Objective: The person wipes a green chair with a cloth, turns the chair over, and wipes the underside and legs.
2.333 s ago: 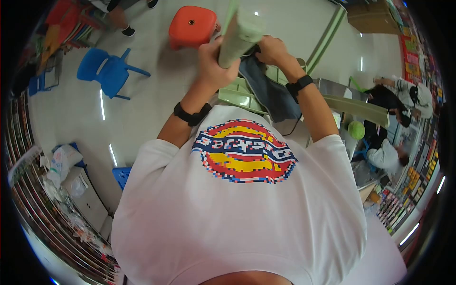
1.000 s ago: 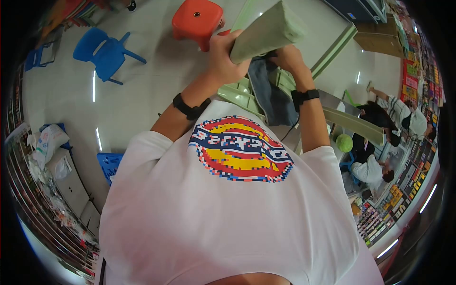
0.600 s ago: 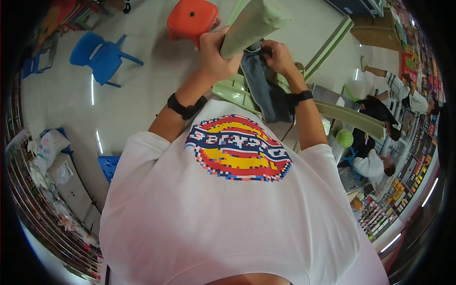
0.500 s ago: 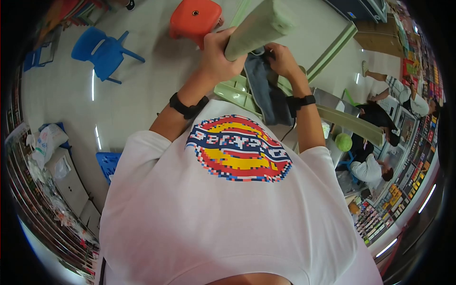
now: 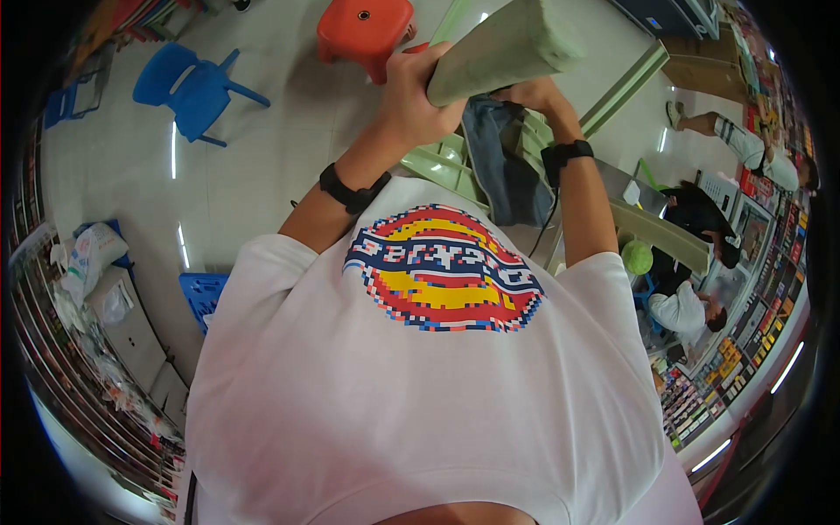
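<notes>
My left hand (image 5: 422, 98) is wrapped round a thick pale green post (image 5: 503, 54), which tilts up and to the right. My right hand (image 5: 541, 94) is on the far side of the post, its fingers curled in and their tips hidden by it, so what they hold does not show. Below both hands lie pale green slatted plastic pieces (image 5: 448, 168). Grey-blue denim-like cloth (image 5: 507, 179), perhaps a trouser leg, shows between my forearms. Each wrist has a black band.
An orange-red stool (image 5: 366, 33) and a blue chair (image 5: 194, 92) stand on the floor. Pale green bars (image 5: 626, 87) lie to the right, one (image 5: 661, 236) near a green round object (image 5: 637, 257). Several people are by the counter at right, one a seated person (image 5: 687, 313).
The post and my left hand have shifted slightly right. My right hand has moved right and further behind the post, so its fingers show less.
</notes>
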